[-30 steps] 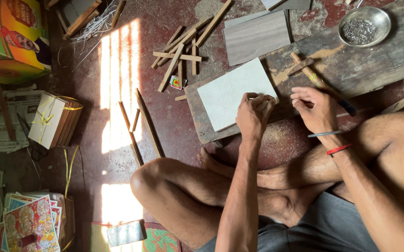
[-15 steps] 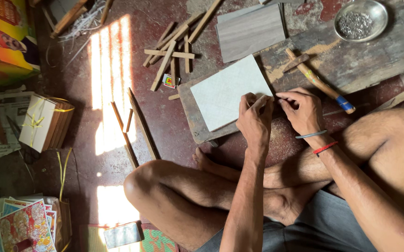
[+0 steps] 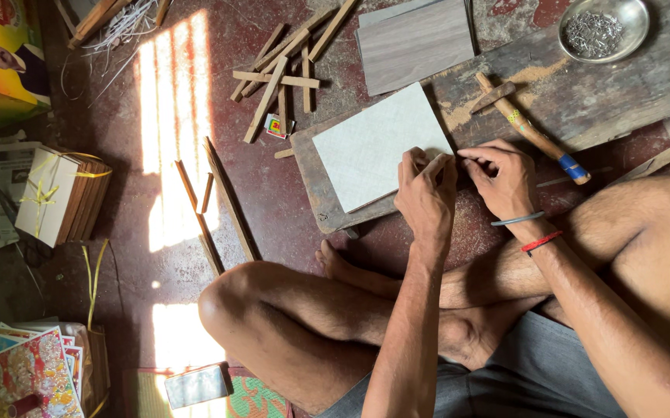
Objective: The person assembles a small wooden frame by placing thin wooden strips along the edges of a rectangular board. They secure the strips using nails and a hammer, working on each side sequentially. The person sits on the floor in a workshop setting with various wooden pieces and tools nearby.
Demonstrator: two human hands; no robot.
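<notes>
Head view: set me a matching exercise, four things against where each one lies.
Things:
1. white panel
2. hammer
3. metal bowl
4. tied bundle

Places:
A. far left, on the floor
B. top right, on the plank
C. under both hands' fingertips
D. beside the right hand, on the plank

Pairs: 1-C, 2-D, 3-B, 4-A

You have a pale grey-white rectangular panel (image 3: 377,147) lying flat and slightly skewed on the worn wooden board (image 3: 316,193), fingertips at its right edge.
</notes>
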